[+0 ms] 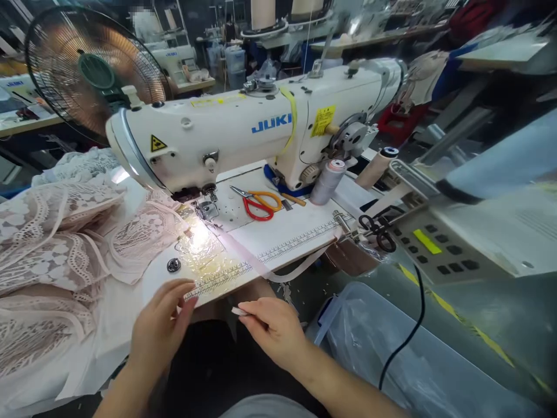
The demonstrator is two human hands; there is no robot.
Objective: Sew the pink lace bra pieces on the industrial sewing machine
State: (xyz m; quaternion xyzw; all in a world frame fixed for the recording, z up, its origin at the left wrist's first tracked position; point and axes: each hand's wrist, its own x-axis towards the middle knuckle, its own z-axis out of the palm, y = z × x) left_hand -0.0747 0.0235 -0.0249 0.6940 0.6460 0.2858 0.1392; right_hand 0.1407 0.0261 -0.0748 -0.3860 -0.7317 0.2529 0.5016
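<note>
1. While clamped on a small pale piece (238, 312) by thumb and forefinger of the right hand (276, 331), appears to be a handling step apart from stitching, judging by both hands well clear of the needle.
2. Locate that piece just in front of the edge of the table (291, 222), well apart from the sewing machine (230, 125); too small to tell as label, scrap or cut end.
3. See in the left hand (156, 325) a loose curl near the left end of the printed ruler (287, 246), with thumb and forefinger slightly parted and nothing visible between them.
4. Trace a pale tape (298, 270) from near the presser foot (209, 210) across the ruler, past the table edge in a slack loop, seemingly toward the metal guide (343, 223).
5. Find lace pieces (65, 255) heaped to the left, reaching close to the lit needle area; note scissors (250, 196) lying untouched on the machine bed.
6. Probably calls next for putting the pinched piece aside or placing it, then guiding lace and tape with both hands, without twisting the slack.
</note>
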